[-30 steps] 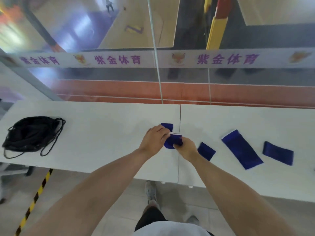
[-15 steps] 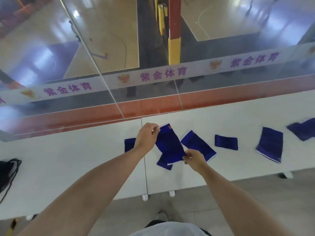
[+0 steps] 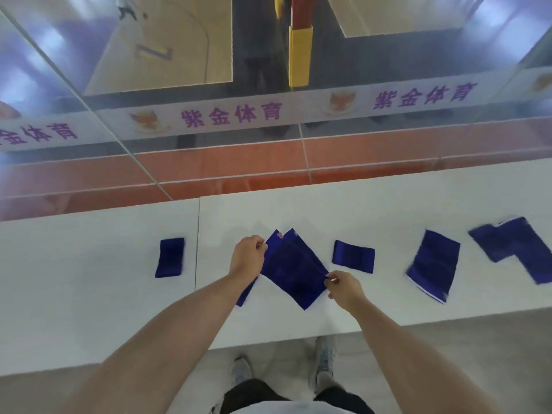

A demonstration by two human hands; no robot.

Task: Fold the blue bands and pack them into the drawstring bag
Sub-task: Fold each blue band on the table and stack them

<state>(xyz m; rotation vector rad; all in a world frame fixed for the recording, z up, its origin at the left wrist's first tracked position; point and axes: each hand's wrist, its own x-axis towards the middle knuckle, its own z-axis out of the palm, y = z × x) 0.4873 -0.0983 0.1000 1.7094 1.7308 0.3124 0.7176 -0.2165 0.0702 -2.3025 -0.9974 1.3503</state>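
Hands: left hand (image 3: 248,258) and right hand (image 3: 346,289) pinching opposite corners of unfolded blue band (image 3: 294,270).
Done: folded bands at 9 (image 3: 170,257) and 3 o'clock (image 3: 354,256).
Left: further bands unfolded; bag unseen.

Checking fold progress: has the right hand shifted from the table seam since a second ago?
Yes. The right hand then pinched a band at the table seam; now it holds the open band well right of it.

Two white tables (image 3: 89,294) stand pushed together, a thin seam (image 3: 197,243) running from far edge to near edge. Beyond the far edge rises a glass wall (image 3: 179,70) crossed by a white banner (image 3: 233,116) with purple characters and orange crests. Through the glass – a wooden court floor, an orange strip (image 3: 268,162), a yellow-padded post (image 3: 299,55)
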